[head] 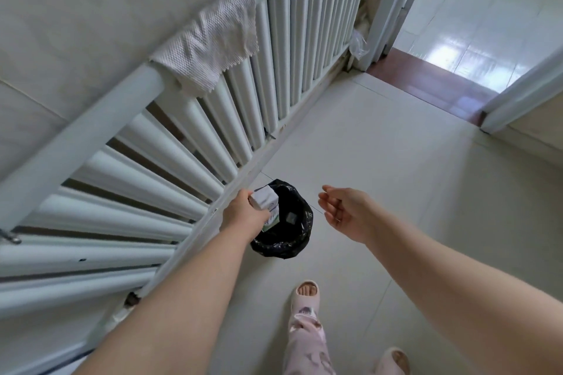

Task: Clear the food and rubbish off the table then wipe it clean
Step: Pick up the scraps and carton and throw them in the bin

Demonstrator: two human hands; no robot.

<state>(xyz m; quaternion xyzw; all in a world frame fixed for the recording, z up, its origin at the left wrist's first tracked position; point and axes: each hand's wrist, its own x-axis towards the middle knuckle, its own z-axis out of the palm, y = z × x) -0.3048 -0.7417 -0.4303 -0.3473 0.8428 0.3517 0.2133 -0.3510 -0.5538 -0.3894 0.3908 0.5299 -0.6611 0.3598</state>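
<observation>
the left hand [243,211] grips a small white carton [265,200] right above the black-lined bin [286,222] on the floor beside the white radiator [182,131]; the right hand [344,210] hovers near, fingers loosely curled, holding nothing

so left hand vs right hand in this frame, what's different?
The left hand grips a small carton; the right hand holds nothing, fingers loosely curled. The left hand is over the black-lined bin; the right hand hangs beside it, over floor tile. The left hand shows its back to the camera; the right hand shows some palm. Both are bare and stretched forward.
</observation>
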